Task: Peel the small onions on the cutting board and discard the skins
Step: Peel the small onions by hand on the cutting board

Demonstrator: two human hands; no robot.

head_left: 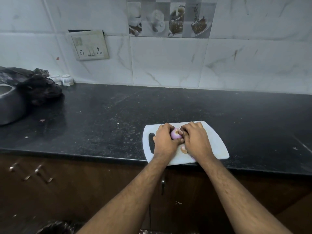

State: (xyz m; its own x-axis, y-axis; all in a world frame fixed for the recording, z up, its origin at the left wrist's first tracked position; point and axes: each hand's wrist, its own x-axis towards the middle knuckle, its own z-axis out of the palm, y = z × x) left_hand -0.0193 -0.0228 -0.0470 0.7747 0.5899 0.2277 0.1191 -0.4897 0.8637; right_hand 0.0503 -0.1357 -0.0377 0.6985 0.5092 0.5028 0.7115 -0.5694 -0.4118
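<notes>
Sitting between both hands above the white plastic cutting board (214, 142), the small round purple onion (175, 134) looks light, firm and slick where bared. Its papery skin should tear easily, best picked at the brown root end. The left hand (164, 141) cups it; right hand (195, 139) fingers (181, 132) pinch its top. Loose skins (184, 150) lie beneath, on the black stone tabletop's (101, 115) board.
</notes>
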